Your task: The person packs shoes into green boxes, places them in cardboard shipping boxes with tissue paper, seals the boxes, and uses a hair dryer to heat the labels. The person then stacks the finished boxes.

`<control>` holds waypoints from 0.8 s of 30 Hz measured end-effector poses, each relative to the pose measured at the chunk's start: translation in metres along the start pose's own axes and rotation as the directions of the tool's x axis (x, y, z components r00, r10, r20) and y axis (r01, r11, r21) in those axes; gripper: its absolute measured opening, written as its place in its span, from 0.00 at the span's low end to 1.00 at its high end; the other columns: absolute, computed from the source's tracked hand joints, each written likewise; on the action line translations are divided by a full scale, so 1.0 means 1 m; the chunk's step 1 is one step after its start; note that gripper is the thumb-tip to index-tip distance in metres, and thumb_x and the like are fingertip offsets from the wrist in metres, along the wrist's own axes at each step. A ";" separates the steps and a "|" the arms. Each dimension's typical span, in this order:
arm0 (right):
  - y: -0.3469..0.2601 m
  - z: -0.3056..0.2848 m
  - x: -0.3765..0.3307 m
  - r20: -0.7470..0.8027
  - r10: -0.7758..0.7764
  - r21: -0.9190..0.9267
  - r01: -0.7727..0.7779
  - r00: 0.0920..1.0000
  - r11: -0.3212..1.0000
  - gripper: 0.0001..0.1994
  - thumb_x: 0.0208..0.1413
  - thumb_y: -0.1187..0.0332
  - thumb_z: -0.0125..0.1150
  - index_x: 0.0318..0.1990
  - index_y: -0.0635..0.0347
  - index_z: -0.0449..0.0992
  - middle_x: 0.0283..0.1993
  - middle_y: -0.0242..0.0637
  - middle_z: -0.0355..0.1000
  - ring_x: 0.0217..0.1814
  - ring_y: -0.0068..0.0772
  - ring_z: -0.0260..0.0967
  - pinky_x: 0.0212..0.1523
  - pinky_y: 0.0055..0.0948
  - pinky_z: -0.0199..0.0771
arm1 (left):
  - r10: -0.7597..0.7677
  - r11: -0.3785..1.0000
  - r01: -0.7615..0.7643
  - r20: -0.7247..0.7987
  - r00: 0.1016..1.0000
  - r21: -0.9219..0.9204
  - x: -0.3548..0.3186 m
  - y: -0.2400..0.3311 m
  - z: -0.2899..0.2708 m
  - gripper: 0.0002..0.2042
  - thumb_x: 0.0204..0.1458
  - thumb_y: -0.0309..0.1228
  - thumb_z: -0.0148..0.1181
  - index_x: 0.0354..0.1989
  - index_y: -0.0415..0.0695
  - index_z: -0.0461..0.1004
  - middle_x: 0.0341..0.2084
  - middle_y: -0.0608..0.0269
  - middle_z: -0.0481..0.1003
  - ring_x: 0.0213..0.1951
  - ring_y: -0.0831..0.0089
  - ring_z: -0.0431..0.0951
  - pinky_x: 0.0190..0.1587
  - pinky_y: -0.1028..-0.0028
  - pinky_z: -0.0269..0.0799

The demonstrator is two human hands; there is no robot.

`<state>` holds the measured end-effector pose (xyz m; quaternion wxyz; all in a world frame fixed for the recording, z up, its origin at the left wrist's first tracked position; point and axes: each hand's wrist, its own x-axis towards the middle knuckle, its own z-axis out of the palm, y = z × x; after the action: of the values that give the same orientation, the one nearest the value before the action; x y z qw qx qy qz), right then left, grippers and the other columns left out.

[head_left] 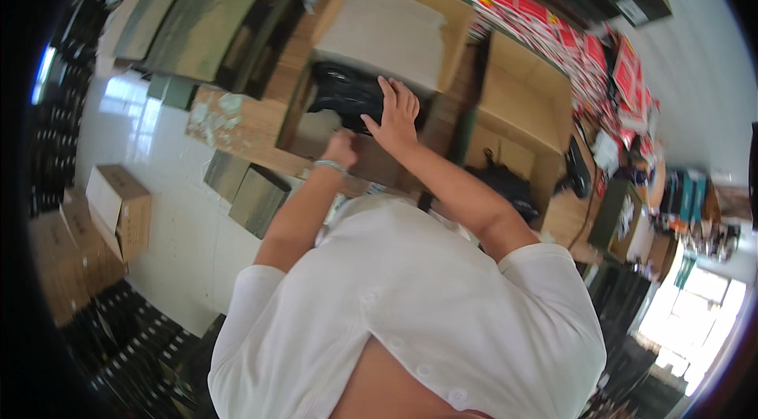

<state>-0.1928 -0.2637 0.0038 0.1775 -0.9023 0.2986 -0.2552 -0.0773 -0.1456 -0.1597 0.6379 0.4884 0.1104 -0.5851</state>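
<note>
In front of me, an open cardboard box (454, 44) with its lid tipped back holds a glossy black plastic-wrapped bundle (341, 86). My right hand (395, 115) is spread over the right end of the bundle, thumb apart from the fingers. Close to the bundle's lower edge is my left hand (341, 149), with a band on the wrist. Its fingers are blurred and partly hidden, so I cannot make out whether they grip anything.
At the right stands another open box (525, 79) with a black bundle (505, 186) inside. Red-and-white packets (537, 16) line the back. Closed green boxes (217, 16) are stacked at left. Brown cartons (118, 210) and smaller boxes (259, 199) lie lower left.
</note>
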 end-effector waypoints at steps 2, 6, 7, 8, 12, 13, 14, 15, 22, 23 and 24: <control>0.012 -0.040 -0.038 -0.181 0.120 0.113 -0.100 0.976 0.988 0.36 0.49 0.66 0.69 0.66 0.56 0.59 0.62 0.47 0.60 0.66 0.48 0.55 0.67 0.47 0.50 | 0.005 0.983 -0.045 -0.217 0.976 -0.180 -0.034 0.015 0.021 0.04 0.53 0.29 0.49 0.29 0.44 0.68 0.29 0.59 0.71 0.36 0.60 0.73 0.43 0.61 0.72; 0.053 -0.092 -0.138 -0.298 0.638 0.570 -0.404 0.710 0.716 0.21 0.57 0.77 0.58 0.58 0.59 0.66 0.55 0.43 0.64 0.56 0.37 0.63 0.59 0.36 0.63 | 0.197 0.966 -0.155 -0.203 0.959 0.209 -0.079 0.037 0.048 0.08 0.54 0.25 0.51 0.42 0.44 0.64 0.39 0.58 0.72 0.41 0.65 0.75 0.44 0.67 0.72; 0.058 -0.101 -0.163 -0.257 0.730 0.669 -0.429 0.633 0.607 0.19 0.58 0.78 0.57 0.57 0.60 0.66 0.55 0.42 0.64 0.55 0.34 0.63 0.57 0.33 0.64 | 0.253 0.946 -0.200 -0.196 0.947 0.254 -0.087 0.035 0.058 0.08 0.55 0.24 0.50 0.43 0.43 0.65 0.39 0.58 0.73 0.40 0.67 0.75 0.42 0.68 0.72; 0.065 -0.111 -0.182 -0.201 0.805 0.757 -0.433 0.558 0.489 0.18 0.58 0.80 0.55 0.56 0.60 0.66 0.54 0.41 0.64 0.53 0.30 0.63 0.55 0.30 0.66 | 0.313 0.922 -0.250 -0.189 0.931 0.294 -0.094 0.032 0.068 0.08 0.56 0.23 0.49 0.43 0.43 0.65 0.39 0.59 0.73 0.38 0.69 0.75 0.41 0.70 0.72; 0.124 -0.150 -0.238 -0.058 0.712 0.295 -0.670 0.699 0.681 0.31 0.53 0.67 0.66 0.64 0.54 0.60 0.60 0.45 0.60 0.61 0.43 0.59 0.63 0.47 0.58 | 0.560 0.735 -0.484 -0.022 0.828 0.474 -0.084 0.004 0.045 0.11 0.58 0.19 0.45 0.48 0.40 0.64 0.44 0.56 0.73 0.39 0.71 0.76 0.43 0.72 0.73; 0.137 -0.173 -0.233 0.043 0.667 -0.036 -0.666 0.744 0.745 0.38 0.50 0.61 0.70 0.67 0.51 0.56 0.64 0.48 0.57 0.66 0.48 0.55 0.65 0.52 0.54 | 0.607 0.659 -0.538 0.050 0.793 0.526 -0.087 0.001 0.045 0.12 0.58 0.18 0.46 0.49 0.40 0.64 0.45 0.56 0.73 0.40 0.71 0.76 0.44 0.72 0.73; 0.152 -0.188 -0.230 0.160 0.636 -0.353 -0.557 0.755 0.752 0.45 0.47 0.56 0.74 0.70 0.49 0.53 0.67 0.50 0.55 0.70 0.53 0.52 0.68 0.58 0.49 | 0.647 0.573 -0.589 0.126 0.752 0.570 -0.091 -0.001 0.046 0.13 0.57 0.17 0.46 0.50 0.39 0.64 0.45 0.56 0.73 0.40 0.71 0.76 0.44 0.71 0.73; 0.168 -0.197 -0.231 0.248 0.665 -0.422 -0.540 0.704 0.728 0.52 0.41 0.50 0.75 0.72 0.46 0.48 0.70 0.52 0.51 0.73 0.57 0.45 0.69 0.61 0.43 | 0.675 0.481 -0.638 0.210 0.707 0.602 -0.094 0.000 0.051 0.14 0.56 0.17 0.46 0.51 0.39 0.64 0.45 0.56 0.73 0.40 0.71 0.76 0.45 0.71 0.73; 0.234 -0.197 -0.187 0.672 0.614 -0.559 -0.261 0.413 0.787 0.68 0.24 0.39 0.79 0.75 0.40 0.40 0.73 0.58 0.46 0.77 0.62 0.36 0.72 0.66 0.27 | 0.633 -0.063 -0.531 0.445 0.633 0.845 -0.138 0.025 0.073 0.11 0.51 0.17 0.51 0.43 0.41 0.73 0.39 0.55 0.78 0.41 0.59 0.78 0.45 0.65 0.73; 0.233 -0.201 -0.181 0.698 0.595 -0.538 -0.256 0.398 0.803 0.67 0.24 0.40 0.79 0.74 0.40 0.42 0.71 0.57 0.50 0.76 0.61 0.40 0.72 0.66 0.29 | 0.641 -0.105 -0.512 0.452 0.620 0.852 -0.141 0.030 0.071 0.11 0.51 0.18 0.51 0.42 0.41 0.74 0.37 0.55 0.78 0.42 0.57 0.77 0.45 0.63 0.73; 0.232 -0.205 -0.178 0.724 0.574 -0.518 -0.249 0.382 0.818 0.65 0.25 0.41 0.80 0.74 0.41 0.44 0.69 0.57 0.53 0.75 0.60 0.44 0.72 0.65 0.31 | 0.648 -0.143 -0.491 0.456 0.609 0.859 -0.146 0.035 0.065 0.11 0.50 0.18 0.52 0.41 0.42 0.74 0.36 0.55 0.78 0.42 0.55 0.77 0.45 0.61 0.72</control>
<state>-0.5363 -0.3624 -0.0039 0.2087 -0.8154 0.4253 0.3327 -0.1184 -0.1072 -0.0060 0.3631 0.7972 -0.4619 -0.1390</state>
